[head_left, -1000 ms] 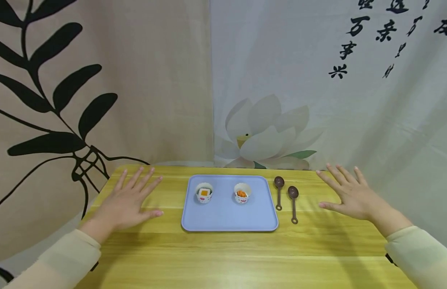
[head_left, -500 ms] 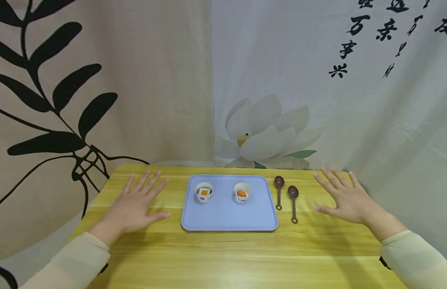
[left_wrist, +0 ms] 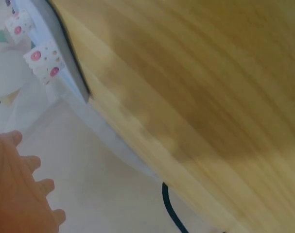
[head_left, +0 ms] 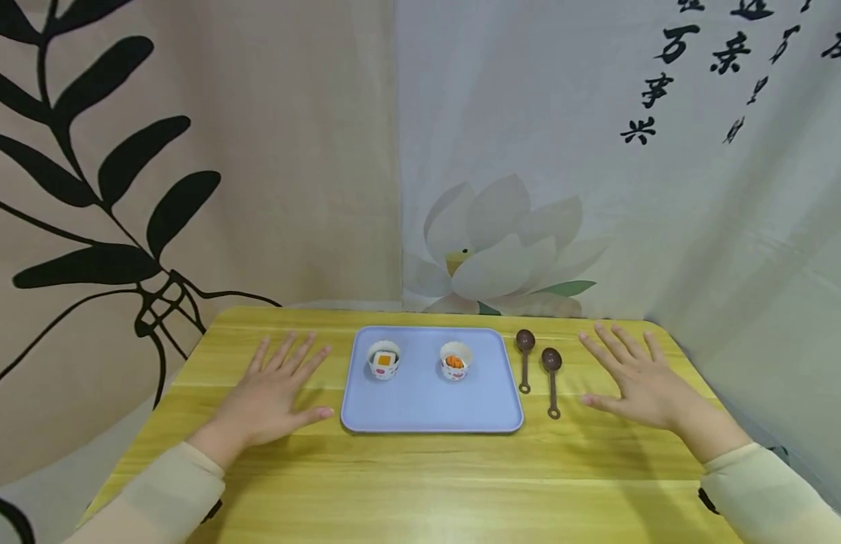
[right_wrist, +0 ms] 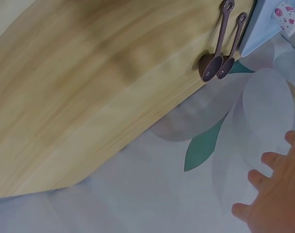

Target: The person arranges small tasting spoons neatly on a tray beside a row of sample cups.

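My left hand [head_left: 273, 400] is held over the table with fingers spread, left of a light blue tray [head_left: 430, 412]. On the right, my right hand [head_left: 641, 385] has its fingers spread too and holds nothing. Two brown spoons [head_left: 552, 361] lie between the tray and that hand, bowls pointing away from me. On the tray stand two small patterned paper cups; the left cup [head_left: 384, 372] contains a white and orange piece, the right cup [head_left: 456, 372] an orange piece. In the right wrist view, the spoons [right_wrist: 213, 63] appear beside the tray's edge.
The wooden table [head_left: 420, 491] stands against hanging cloths. One cloth [head_left: 291, 189] has dark leaf prints, the other a pale flower [head_left: 508, 257] and dark writing. A black curved strip [head_left: 12, 517] shows at the lower left.
Both hands have moved inward toward the tray and slightly nearer to me, fingers still spread. The tray, cups and spoons have stayed in place.
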### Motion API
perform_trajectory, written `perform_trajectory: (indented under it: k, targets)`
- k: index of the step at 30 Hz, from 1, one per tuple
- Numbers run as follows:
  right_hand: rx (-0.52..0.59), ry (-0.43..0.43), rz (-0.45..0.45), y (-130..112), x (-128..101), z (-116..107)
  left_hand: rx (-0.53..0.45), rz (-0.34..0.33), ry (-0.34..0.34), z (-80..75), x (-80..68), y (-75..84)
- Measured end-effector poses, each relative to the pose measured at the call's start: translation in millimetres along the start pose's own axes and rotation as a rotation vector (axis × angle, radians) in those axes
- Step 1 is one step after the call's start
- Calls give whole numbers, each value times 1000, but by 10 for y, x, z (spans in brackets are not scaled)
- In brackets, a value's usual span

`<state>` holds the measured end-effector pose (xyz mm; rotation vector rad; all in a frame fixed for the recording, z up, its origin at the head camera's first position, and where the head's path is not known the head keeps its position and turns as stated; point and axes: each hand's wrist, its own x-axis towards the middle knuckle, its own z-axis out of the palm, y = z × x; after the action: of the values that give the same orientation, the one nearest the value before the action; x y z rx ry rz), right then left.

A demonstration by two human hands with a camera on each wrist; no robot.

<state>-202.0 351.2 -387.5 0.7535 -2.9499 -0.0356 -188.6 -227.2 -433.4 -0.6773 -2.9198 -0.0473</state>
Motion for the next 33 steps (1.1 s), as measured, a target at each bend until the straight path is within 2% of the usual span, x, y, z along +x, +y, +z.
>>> perform_trajectory:
  k: [3, 13, 33]
  targets:
    - [16, -11, 7, -34, 14, 32, -3, 2, -2, 41, 2, 17]
    - [53, -19, 5, -109, 67, 144, -63, 11, 24, 38, 12, 124]
    - [98, -14, -20, -287, 166, 280, -134, 6, -28, 200, 102, 257]
